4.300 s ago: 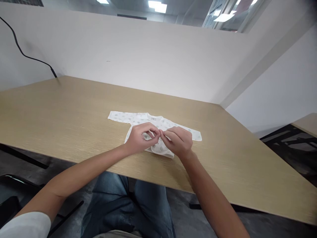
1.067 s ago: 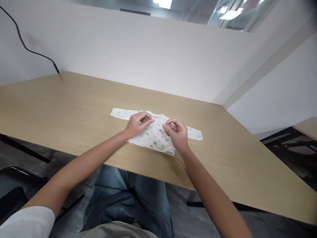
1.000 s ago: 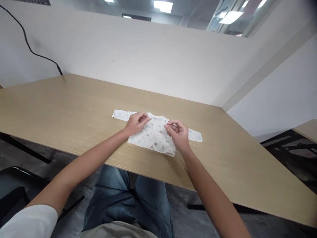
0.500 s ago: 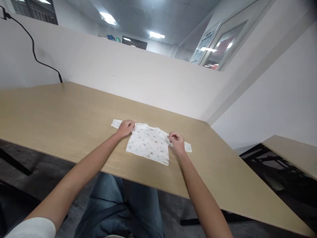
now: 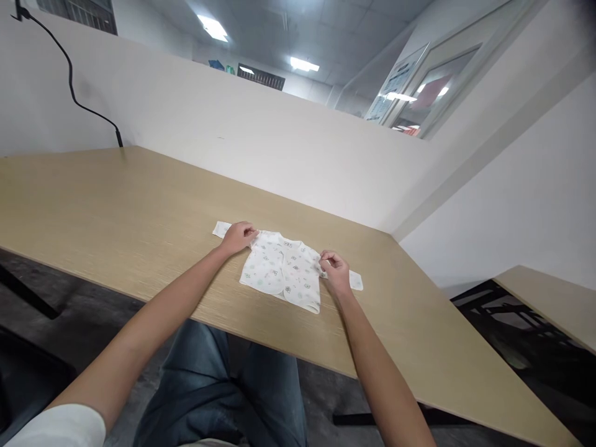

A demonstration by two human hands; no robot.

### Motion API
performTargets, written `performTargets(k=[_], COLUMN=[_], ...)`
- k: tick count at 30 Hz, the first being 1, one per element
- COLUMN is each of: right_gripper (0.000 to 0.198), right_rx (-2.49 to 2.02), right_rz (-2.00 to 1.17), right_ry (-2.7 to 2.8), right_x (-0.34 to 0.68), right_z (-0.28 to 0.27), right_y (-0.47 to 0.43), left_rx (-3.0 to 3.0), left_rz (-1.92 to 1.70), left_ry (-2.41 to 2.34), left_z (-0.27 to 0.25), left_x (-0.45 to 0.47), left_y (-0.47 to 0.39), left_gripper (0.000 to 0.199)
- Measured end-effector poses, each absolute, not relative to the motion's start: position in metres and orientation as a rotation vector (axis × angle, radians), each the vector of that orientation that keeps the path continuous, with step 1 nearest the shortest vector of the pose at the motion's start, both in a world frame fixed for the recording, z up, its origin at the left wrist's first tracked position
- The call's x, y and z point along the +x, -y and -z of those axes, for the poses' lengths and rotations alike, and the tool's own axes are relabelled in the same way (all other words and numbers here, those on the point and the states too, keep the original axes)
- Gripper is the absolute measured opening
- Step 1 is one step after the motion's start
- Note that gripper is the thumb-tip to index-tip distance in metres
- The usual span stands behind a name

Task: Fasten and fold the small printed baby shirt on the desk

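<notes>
A small white baby shirt [image 5: 282, 267] with a scattered print lies flat on the wooden table [image 5: 177, 186], its collar towards the wall and its sleeves stretched out to both sides. At the shirt's left shoulder, in the head view, my left hand [image 5: 239, 236] is closed with thumb and fingertips pinching the fabric. My right hand [image 5: 336, 270] pinches the other shoulder where the sleeve begins. Each wrist and hand covers part of a sleeve; only the cuff ends show beyond them.
A white partition wall [image 5: 261, 143] rises along the table's far edge. On the left a black cable [image 5: 71, 81] runs down it to the tabletop. Another table [image 5: 549, 298] stands to the right across a gap. My legs [image 5: 223, 391] are below the near edge.
The camera view has tilted slightly, so the whole scene sits a little differently. Both hands remain at the shirt's shoulders, and the shirt keeps its flat, spread shape.
</notes>
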State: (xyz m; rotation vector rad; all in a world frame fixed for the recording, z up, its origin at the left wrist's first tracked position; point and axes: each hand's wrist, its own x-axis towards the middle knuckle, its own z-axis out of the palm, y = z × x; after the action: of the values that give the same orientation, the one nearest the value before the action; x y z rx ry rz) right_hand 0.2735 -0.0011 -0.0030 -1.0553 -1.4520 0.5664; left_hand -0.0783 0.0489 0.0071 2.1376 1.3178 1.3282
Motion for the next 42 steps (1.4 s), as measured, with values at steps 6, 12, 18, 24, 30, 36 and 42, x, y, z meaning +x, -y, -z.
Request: performTargets(k=[6, 12, 18, 24, 30, 36, 42], right_gripper=[0.013, 0.011, 0.008, 0.007, 0.011, 0.02, 0.048], right_rx=[-1.054, -1.093, -1.096, -1.087, -1.055, -1.101, -1.524], right_rz=[-0.587, -0.575, -0.568, -0.567, -0.589, -0.609, -0.403], right_ry=[1.453, 1.457, 1.47, 1.462, 1.5, 1.513, 1.7], right_x=[0.277, 0.28, 0.28, 0.279, 0.278, 0.281, 0.292], right_z=[0.003, 0.002, 0.002, 0.002, 0.002, 0.002, 0.009], right_y=[0.0, 0.001, 0.002, 0.003, 0.002, 0.001, -0.002], left_rx=[2.015, 1.947, 1.985, 1.983, 2.004, 2.069, 2.2], left_rz=[-1.36, -1.371, -1.292, -1.282, -1.252, -1.073, -0.641], left_ry=[-1.649, -1.719, -1.74, -1.735, -1.692, -1.74, -1.915], left_z=[-0.007, -0.002, -0.004, -0.002, -0.002, -0.001, 0.001], left_x=[-0.085, -0.093, -0.087, -0.086, -0.084, -0.081, -0.077], left_y=[-0.053, -0.062, -0.056, -0.056, -0.055, -0.051, -0.046], left_gripper=[0.038, 0.011, 0.014, 0.014, 0.015, 0.02, 0.047])
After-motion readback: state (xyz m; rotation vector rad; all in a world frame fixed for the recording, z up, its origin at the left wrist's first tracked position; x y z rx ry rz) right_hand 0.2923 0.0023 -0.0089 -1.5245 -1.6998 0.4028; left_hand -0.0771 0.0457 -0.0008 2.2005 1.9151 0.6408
